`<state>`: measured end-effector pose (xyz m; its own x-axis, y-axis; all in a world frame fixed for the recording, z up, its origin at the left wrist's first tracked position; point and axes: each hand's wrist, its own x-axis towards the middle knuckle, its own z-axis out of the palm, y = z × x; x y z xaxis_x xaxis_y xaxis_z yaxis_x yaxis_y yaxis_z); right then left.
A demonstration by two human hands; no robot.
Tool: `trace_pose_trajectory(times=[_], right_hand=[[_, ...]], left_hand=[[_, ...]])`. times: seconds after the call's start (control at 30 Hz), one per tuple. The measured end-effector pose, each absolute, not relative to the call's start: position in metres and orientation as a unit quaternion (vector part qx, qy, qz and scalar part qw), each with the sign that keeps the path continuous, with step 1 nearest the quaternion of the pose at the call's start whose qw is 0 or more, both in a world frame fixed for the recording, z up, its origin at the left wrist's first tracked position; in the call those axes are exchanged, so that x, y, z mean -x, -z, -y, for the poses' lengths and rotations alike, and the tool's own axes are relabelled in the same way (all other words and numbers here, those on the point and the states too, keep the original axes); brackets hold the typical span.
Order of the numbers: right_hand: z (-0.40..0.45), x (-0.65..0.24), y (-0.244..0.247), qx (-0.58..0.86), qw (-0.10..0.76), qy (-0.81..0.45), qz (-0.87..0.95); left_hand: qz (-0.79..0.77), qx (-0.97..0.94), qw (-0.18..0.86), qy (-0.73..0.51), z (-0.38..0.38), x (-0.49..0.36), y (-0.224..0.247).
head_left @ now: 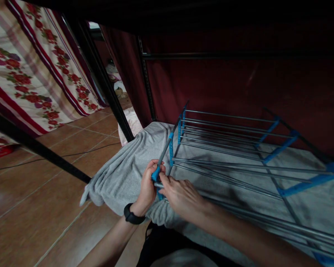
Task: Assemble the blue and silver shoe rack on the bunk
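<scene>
A rack of grey metal tubes (228, 152) with blue plastic connectors lies on its side on a grey blanket (122, 159). My left hand (149, 185), with a black band on the wrist, is closed round the blue corner connector (155, 174) at the rack's near left end. Beside it, my right hand (179, 191) has its fingers closed at the end of a grey tube (158, 184), where it meets that connector. My fingers partly cover the joint, so I cannot tell whether the tube is fully seated. At the far right, more blue connectors (297, 185) join the tubes.
Black metal posts (111, 85) and a rail (211, 56) frame the blanket-covered surface. Dark red cloth (211, 85) hangs behind. On the left are a floral curtain (44, 66), brown floor tiles (58, 185) and a dark cable (58, 157).
</scene>
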<state>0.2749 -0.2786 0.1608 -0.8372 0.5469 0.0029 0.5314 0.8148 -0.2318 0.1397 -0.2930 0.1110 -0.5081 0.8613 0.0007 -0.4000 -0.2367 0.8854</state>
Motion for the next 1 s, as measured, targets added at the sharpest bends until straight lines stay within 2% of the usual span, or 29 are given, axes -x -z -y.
trace_pose_trajectory(times=[0.17,0.4,1.0], right_hand=[[0.275,-0.277,-0.158,0.258,0.037,-0.086,0.962],[0.274,-0.279,-0.166,0.231,0.032,-0.129,0.964],[0.269,-0.27,-0.172,0.285,0.027,-0.152,0.946]], left_hand=[[-0.436,-0.267,0.429,-0.745,0.291,-0.14,-0.111],[-0.422,-0.288,0.439,-0.739,0.291,-0.14,-0.111],[-0.43,-0.238,0.433,-0.756,0.289,-0.142,-0.11]])
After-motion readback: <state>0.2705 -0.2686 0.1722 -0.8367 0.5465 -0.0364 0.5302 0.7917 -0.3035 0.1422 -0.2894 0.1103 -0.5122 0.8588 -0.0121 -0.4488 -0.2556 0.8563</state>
